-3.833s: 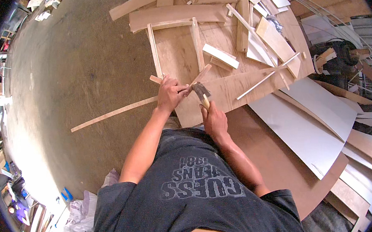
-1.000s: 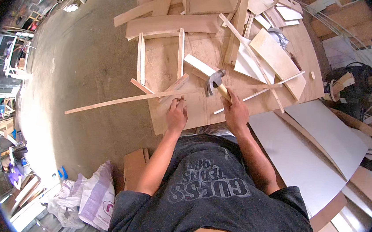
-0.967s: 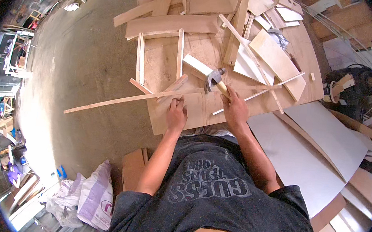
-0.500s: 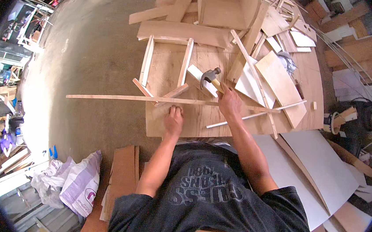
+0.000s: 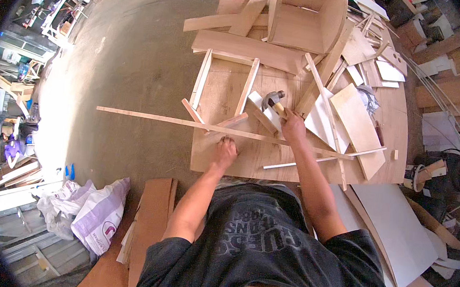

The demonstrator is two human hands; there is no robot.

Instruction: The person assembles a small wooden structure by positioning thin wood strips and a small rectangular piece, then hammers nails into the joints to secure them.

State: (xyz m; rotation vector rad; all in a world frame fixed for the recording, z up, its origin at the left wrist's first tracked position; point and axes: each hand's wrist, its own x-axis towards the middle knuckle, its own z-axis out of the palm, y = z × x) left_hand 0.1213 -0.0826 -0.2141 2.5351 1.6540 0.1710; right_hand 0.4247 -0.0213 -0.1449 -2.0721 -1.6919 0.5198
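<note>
My right hand is closed round the wooden handle of a claw hammer, its metal head up over the workbench. Below a long thin wooden strip, my left hand is near the bench's front edge with its fingers curled together; what they hold, if anything, is hidden. The strip lies crosswise, reaching past the bench's left side, and my right forearm covers part of it. Just beyond is a light wooden frame of narrow bars, with two short angled pieces at its near end.
An open wooden box stands at the back of the plywood bench, among loose boards and offcuts. Large pale sheets lean at the right front. Plastic sacks and brown boards are at lower left.
The whole view has turned slightly, so the bench and strip sit farther right and at another slant. The hammer stays raised in my right hand; my left hand remains below the strip.
</note>
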